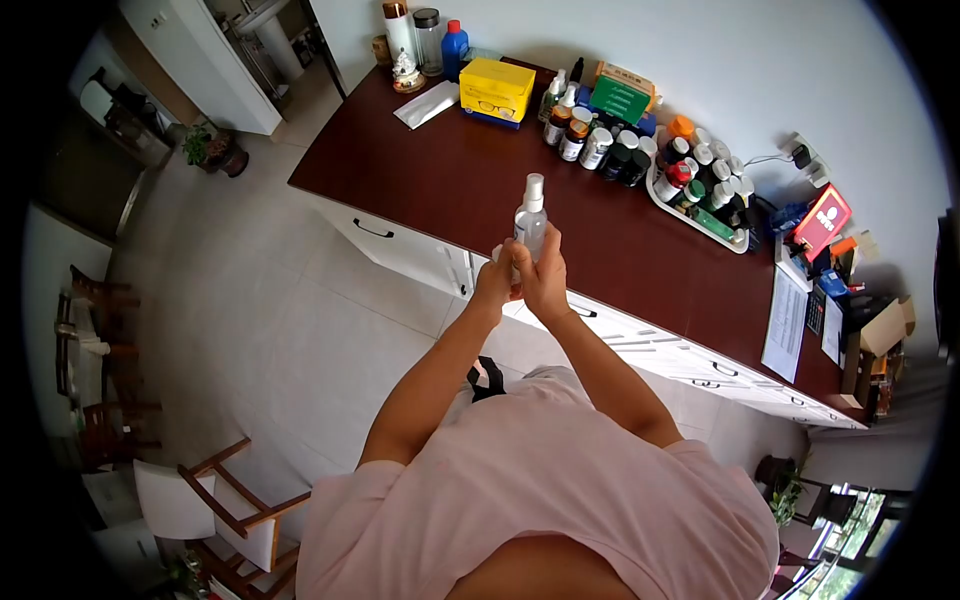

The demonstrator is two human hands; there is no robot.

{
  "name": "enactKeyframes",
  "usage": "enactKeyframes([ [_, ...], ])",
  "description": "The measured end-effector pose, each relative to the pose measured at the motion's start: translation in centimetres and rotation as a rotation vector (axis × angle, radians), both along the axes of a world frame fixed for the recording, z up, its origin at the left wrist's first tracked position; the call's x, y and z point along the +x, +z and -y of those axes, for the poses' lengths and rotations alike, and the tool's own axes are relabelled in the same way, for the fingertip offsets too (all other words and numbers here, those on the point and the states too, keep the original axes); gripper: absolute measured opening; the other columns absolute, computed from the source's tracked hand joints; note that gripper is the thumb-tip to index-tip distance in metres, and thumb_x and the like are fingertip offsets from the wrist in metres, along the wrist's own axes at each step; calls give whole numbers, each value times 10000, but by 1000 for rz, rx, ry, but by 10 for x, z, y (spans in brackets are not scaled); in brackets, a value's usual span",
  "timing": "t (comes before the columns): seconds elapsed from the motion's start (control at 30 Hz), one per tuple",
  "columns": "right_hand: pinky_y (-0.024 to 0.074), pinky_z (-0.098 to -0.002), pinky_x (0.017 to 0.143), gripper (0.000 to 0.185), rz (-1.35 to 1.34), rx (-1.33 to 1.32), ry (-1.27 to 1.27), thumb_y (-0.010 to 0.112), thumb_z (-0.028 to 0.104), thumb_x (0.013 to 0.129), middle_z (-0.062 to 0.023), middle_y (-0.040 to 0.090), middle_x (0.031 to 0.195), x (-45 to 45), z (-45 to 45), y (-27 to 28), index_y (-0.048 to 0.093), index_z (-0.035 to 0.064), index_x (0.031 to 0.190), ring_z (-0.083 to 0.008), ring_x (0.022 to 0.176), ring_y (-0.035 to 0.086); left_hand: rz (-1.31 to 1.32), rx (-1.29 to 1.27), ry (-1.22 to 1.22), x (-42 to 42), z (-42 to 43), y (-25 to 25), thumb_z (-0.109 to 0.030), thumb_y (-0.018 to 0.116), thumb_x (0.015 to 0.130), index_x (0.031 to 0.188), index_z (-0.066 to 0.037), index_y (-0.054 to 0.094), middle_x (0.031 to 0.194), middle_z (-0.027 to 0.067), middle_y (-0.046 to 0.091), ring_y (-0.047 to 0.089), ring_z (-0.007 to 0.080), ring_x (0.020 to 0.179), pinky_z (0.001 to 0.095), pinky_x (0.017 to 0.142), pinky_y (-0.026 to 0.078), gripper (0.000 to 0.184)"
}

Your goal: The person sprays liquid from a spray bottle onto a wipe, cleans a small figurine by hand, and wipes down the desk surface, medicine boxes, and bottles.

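A clear spray bottle (533,215) with a white pump top stands roughly upright in front of me, near the front edge of the brown countertop (430,170). My right hand (545,278) is closed around its lower right side. From the left, my left hand (494,282) presses in with curled fingers, meeting the bottle and the other hand at its lower part. A small white bit (497,253) shows beside the left fingers; I cannot tell what it is. The hands hide the bottle's base.
Along the wall stand a yellow box (497,90), several pill bottles (596,148) and a white tray (715,232) of more bottles. A white packet (427,104) lies at the back left. Papers (786,325) lie at the right. White drawers (400,255) are below; a chair (240,505) stands behind left.
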State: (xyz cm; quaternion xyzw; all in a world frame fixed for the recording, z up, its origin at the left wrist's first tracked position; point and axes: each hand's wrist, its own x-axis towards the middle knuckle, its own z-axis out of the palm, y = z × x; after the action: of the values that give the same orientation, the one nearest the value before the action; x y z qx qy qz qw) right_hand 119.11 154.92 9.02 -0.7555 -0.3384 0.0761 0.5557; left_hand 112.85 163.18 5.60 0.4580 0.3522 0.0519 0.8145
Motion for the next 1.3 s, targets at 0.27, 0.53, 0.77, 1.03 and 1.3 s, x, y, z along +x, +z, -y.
enactKeyframes([
  [0.27, 478, -389, 740, 473, -141, -61, 187, 574, 276, 872, -201, 587, 999, 41, -47, -3, 366, 58, 1237, -339, 863, 605, 133, -219, 9, 36, -59, 7, -444, 335, 951, 1127, -59, 484, 1028, 78, 568, 598, 181, 928, 348, 786, 517, 448],
  [0.53, 473, -308, 718, 384, -371, 152, 141, 545, 265, 911, -108, 597, 949, 108, -79, -17, 404, 22, 1174, -169, 858, 580, 176, 69, 163, 86, -88, 32, -449, 395, 951, 1170, -31, 533, 1064, 70, 580, 562, 135, 950, 301, 824, 467, 491],
  [0.77, 466, -279, 704, 364, -737, 185, 306, 542, 321, 915, -39, 549, 935, 130, -83, 13, 458, 45, 1137, -96, 845, 520, 347, 720, 44, 150, -112, 60, -403, 402, 963, 1085, 21, 538, 940, 87, 604, 568, 120, 852, 256, 755, 459, 462],
  [1.03, 494, -327, 689, 471, -1323, 657, 587, 384, 436, 934, -111, 617, 934, 143, -86, 50, 505, 38, 1156, -203, 773, 601, 382, 81, -182, 162, -155, 57, -415, 432, 946, 1053, -10, 547, 874, 73, 621, 603, 123, 738, 234, 658, 484, 434],
  [1.3, 471, -336, 676, 565, -1307, 946, 631, 421, 439, 862, -120, 610, 925, 142, -96, 45, 501, -30, 1168, -217, 763, 576, 513, 113, -286, 162, -171, 80, -423, 455, 935, 1074, -28, 546, 930, 54, 610, 574, 101, 769, 244, 681, 463, 429],
])
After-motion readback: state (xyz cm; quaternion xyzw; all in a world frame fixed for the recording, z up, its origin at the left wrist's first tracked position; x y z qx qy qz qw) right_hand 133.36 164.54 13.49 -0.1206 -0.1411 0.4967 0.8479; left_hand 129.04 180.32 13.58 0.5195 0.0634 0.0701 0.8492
